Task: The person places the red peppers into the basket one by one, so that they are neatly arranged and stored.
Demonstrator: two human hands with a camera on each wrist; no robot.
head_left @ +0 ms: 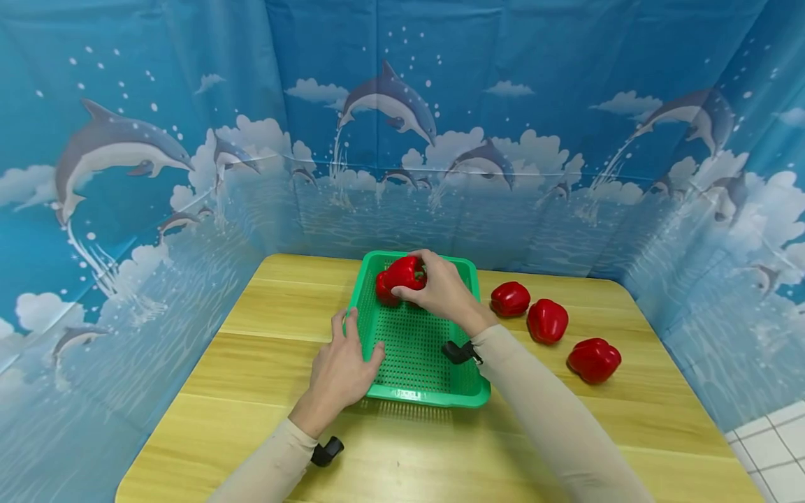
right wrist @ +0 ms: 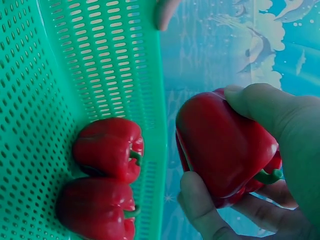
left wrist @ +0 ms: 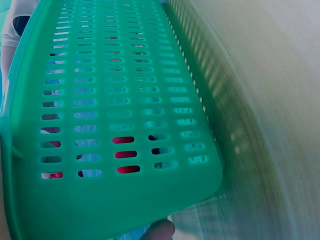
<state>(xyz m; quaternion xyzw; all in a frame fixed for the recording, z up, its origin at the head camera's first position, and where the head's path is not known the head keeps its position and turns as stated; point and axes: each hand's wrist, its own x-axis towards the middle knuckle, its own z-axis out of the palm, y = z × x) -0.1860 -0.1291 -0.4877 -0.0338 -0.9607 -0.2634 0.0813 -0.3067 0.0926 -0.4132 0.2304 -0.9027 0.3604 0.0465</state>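
My right hand [head_left: 443,290] grips a red bell pepper [head_left: 405,272] above the far end of a green perforated basket [head_left: 428,399]. In the right wrist view, thumb and fingers wrap the pepper's sides, its green stem toward the palm. Two more red bell peppers lie side by side in the basket, a nearer one [right wrist: 109,149] and another [right wrist: 97,207]. My left hand [head_left: 342,370] rests at the basket's left rim, fingers extended and thumb spread over the inside. The left wrist view shows mostly the slotted basket wall, with a fingertip [left wrist: 160,230] at its lower edge.
Three red bell peppers lie on the wooden table [head_left: 251,391] right of the basket: one at the back [head_left: 510,299], a middle one [head_left: 547,321] and a front one [head_left: 594,360]. A dolphin-print curtain [head_left: 390,195] surrounds the table's back and sides.
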